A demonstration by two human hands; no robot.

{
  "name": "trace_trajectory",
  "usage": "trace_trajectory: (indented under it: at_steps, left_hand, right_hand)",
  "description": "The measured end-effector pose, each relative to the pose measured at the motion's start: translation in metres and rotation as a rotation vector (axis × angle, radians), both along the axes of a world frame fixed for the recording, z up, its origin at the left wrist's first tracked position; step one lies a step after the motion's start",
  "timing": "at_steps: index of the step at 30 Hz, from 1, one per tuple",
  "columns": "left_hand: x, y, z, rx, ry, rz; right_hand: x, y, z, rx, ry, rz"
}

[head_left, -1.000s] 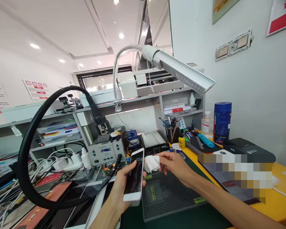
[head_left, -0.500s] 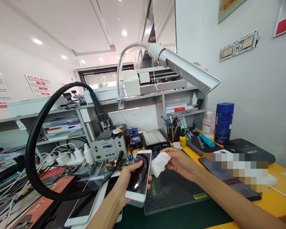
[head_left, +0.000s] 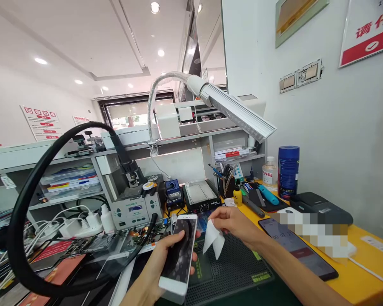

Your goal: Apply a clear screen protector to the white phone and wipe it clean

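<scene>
A white smartphone with a dark, smudged screen lies in my left hand. The thumb rests on the screen edge and the fingers wrap round the far side. To its right, my right hand pinches a white wipe by its upper edge, and the wipe hangs down in folds. The wipe is apart from the phone. Both hands are above a black perforated mat.
A grey hot-air station with a thick black hose stands at left. Another phone lies on the yellow table at right. Circuit boards are behind my left hand. A lamp hangs overhead.
The wipe has come away from beside the phone and now hangs lower from my right fingers. The phone sits lower and further left in view. The camera view has shifted.
</scene>
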State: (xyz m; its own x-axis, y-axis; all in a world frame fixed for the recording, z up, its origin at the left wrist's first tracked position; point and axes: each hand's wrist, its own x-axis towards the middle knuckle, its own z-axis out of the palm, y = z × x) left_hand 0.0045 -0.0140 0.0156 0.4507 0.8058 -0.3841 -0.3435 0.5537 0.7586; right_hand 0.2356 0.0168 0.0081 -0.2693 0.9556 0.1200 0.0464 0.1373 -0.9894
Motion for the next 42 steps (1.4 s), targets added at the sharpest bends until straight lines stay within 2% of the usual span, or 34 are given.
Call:
trace_trajectory:
  at_steps: [4, 6, 9, 14, 18, 23, 29, 33, 42]
  left_hand:
    - [0.004, -0.007, 0.000, 0.052, 0.034, 0.039]
    - [0.003, -0.008, 0.001, 0.083, 0.019, 0.081]
    - [0.002, -0.009, 0.003, 0.108, 0.006, 0.088]
    - [0.004, -0.014, 0.006, 0.113, -0.021, -0.038]
    - [0.006, -0.015, 0.002, 0.090, -0.011, -0.073]
    - [0.010, -0.012, -0.009, 0.080, 0.003, -0.059]
    - [0.012, -0.005, -0.019, -0.068, -0.005, -0.106]
    - [0.009, 0.000, -0.026, -0.091, -0.034, -0.131]
    - [0.005, -0.001, -0.023, -0.099, -0.054, -0.121]
  right_hand:
    - [-0.001, -0.006, 0.004, 0.058, 0.070, 0.212]
    - [-0.001, -0.009, 0.006, 0.063, 0.109, 0.263]
    - [0.000, -0.010, 0.007, 0.032, 0.196, 0.265]
    - [-0.002, -0.008, 0.003, -0.018, 0.330, 0.263]
    - [-0.005, -0.006, -0.001, -0.039, 0.305, 0.289]
    - [-0.007, -0.009, 0.000, 0.015, 0.262, 0.321]
    - [-0.008, -0.011, -0.001, 0.034, 0.259, 0.365]
    - [-0.008, -0.012, -0.001, 0.066, 0.285, 0.334]
    - [-0.009, -0.013, -0.001, 0.088, 0.219, 0.319]
